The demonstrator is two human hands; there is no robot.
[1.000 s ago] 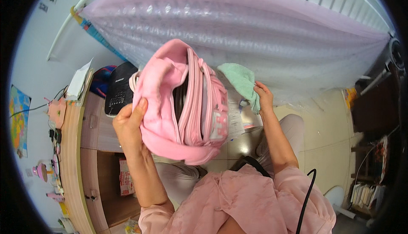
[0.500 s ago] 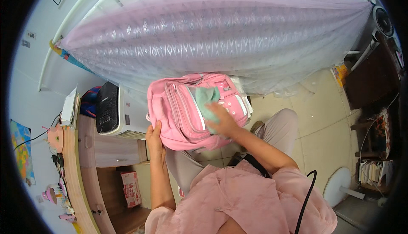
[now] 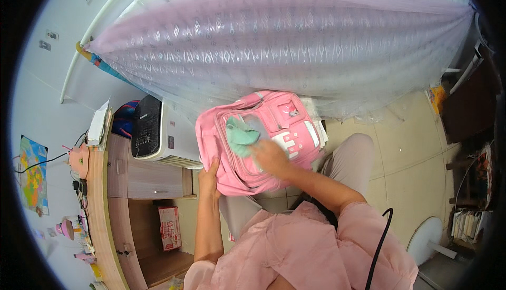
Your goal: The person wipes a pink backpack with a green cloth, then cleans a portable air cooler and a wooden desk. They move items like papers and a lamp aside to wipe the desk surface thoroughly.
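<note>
1. Pink backpack (image 3: 298, 126), head view: lies at the centre of the frame, front panel facing up, slightly tilted, just above the person's legs (image 3: 350, 158). White shapes and a clear pocket show on its front.
2. Left hand (image 3: 209, 178): at the backpack's lower-left edge. Thumb lies on top, the other fingers pass out of sight beneath; the edge is clamped between them.
3. Right hand (image 3: 271, 157): over the backpack's front, right of centre in the frame, motion-blurred. It touches the green cloth (image 3: 241, 138); cannot tell whether the fingers are closed on it or spread.
4. Green cloth: bunched, lies against the backpack's front, projecting up and left from the right hand.
5. Left of frame: white appliance (image 3: 179, 139) with a black top, just beside the backpack; wooden cabinet (image 3: 118, 168) further left; red-and-white carton (image 3: 169, 228) in the cabinet's open compartment, lower left.
6. Upper frame: translucent pinkish sheet (image 3: 279, 52) with a shiny pattern, spanning most of the width below white bars.
7. Right of frame: pale tiled floor (image 3: 400, 158); white round base (image 3: 426, 240) and a row of books (image 3: 466, 226) at lower right.
</note>
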